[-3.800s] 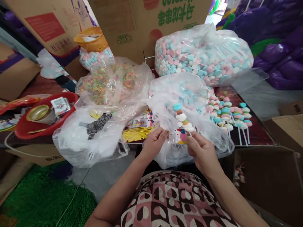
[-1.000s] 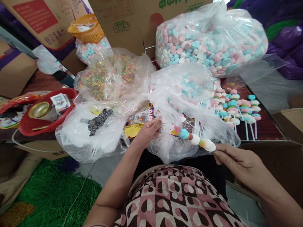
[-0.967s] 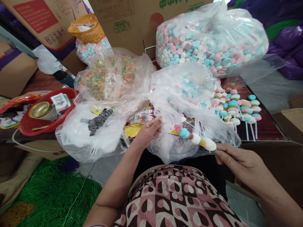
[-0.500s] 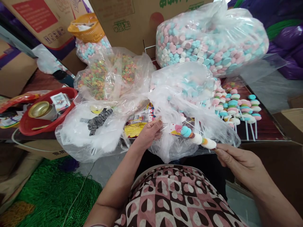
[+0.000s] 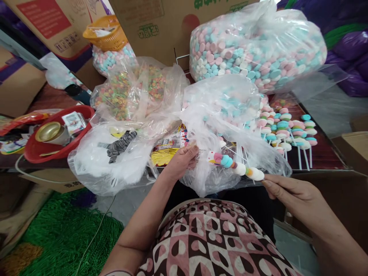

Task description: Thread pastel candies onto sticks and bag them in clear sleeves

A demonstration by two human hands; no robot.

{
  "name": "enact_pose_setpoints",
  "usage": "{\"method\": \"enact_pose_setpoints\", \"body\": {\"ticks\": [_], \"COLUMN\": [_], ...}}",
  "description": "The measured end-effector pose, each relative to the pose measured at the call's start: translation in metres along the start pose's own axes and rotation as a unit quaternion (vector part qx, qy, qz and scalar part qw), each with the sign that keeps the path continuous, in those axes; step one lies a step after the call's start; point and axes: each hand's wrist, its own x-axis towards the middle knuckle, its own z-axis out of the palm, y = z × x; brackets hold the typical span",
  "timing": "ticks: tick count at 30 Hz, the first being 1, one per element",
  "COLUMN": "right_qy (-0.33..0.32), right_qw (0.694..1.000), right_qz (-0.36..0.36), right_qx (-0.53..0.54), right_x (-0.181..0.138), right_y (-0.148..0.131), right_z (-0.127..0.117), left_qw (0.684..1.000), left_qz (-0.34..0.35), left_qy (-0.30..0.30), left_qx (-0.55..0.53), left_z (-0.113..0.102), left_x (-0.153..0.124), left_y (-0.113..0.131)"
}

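No legible text on cartons [image 5: 161, 23]

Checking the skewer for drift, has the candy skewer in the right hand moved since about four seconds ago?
Yes. The candy skewer went from upright to lying sideways, lower against the clear bag, as the right hand swung right.

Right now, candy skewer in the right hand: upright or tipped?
Tipped, nearly level: the candy skewer points leftward from the right hand.

- We cannot see the stick of the candy skewer [image 5: 238, 168]; the right hand [image 5: 290, 193] covers it
- The small clear sleeve at the left hand [image 5: 181, 160] is too faint for us to trace
- The cardboard box [image 5: 169, 23] print is cut off at the top edge
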Motion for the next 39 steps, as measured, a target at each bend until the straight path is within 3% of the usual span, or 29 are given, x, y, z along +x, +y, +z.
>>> {"method": "enact_pose_setpoints", "body": {"ticks": [8,13,18,28,34,39], "right_qy": [-0.064,-0.045,-0.066,-0.113,-0.202,-0.187], "right_qw": [0.998,0.998,0.995,0.989,0.951,0.938], "right_qz": [0.01,-0.05,-0.05,0.079,0.202,0.225], "right_qx": [0.012,0.021,0.062,0.059,0.118,0.188], "right_x": [0.001,0.0,0.001,-0.002,-0.005,-0.012], "right_y": [0.002,0.002,-0.001,0.002,0.002,-0.004], "right_z": [0.006,0.004,0.006,0.003,-0.002,0.004], "left_qw": [1.0,1.0,1.0,1.0,0.999,1.0], "left_qz": [0.001,0.009,0.004,-0.007,-0.01,-0.009], "left_qy": [-0.006,-0.001,-0.012,-0.021,-0.033,-0.028], "left_qx": [-0.005,-0.007,0.002,-0.006,-0.001,-0.01], "left_z": [0.0,0.001,0.0,0.002,-0.001,-0.001], "left_x": [0.0,0.001,0.001,0.0,0.0,0.0], "left_y": [-0.002,-0.001,-0.003,-0.001,-0.004,-0.006]}}
